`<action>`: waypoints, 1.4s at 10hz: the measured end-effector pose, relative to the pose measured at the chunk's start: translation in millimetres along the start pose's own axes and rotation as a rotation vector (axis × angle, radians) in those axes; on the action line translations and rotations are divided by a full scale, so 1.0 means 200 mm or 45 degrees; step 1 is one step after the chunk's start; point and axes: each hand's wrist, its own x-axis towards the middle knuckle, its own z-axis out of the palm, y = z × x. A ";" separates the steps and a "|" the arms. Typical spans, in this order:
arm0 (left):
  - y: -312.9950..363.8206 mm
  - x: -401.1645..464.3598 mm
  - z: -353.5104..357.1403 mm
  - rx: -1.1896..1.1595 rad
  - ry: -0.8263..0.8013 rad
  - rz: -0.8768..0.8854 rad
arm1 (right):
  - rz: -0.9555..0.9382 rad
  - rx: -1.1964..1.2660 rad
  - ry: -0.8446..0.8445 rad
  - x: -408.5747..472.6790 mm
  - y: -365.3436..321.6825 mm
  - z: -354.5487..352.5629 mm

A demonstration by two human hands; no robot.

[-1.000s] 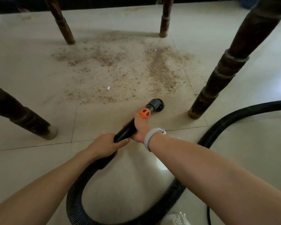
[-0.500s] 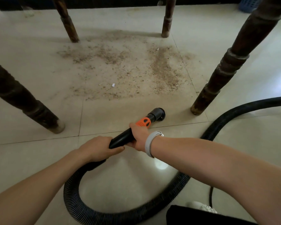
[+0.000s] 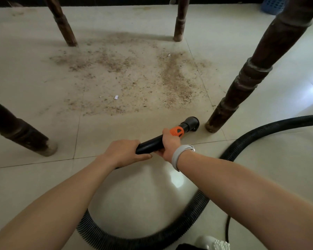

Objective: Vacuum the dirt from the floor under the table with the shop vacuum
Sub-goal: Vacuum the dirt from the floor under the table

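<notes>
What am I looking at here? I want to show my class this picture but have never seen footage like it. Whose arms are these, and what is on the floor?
No machine here: a camera worn on a person's head looks down at their own arms. The left hand and right hand both grip a black vacuum wand with an orange collar; its nozzle sits near a wooden table leg. The ribbed hose loops behind. Brown dirt is scattered over the pale tiled floor ahead.

Daylight from the right glared off the glossy floor (image 3: 287, 177), the table legs (image 3: 246, 83) cast soft shadows, and wide-angle distortion bent the frame's edges.
</notes>
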 end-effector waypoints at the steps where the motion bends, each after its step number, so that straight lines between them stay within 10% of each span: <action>1: 0.07 0.06 -0.02 -0.008 0.013 -0.020 | -0.124 -0.044 0.136 0.06 -0.05 -0.02; 14: -0.07 0.14 -0.04 -0.459 -0.397 0.060 | -0.020 -0.214 -0.058 0.24 -0.09 0.06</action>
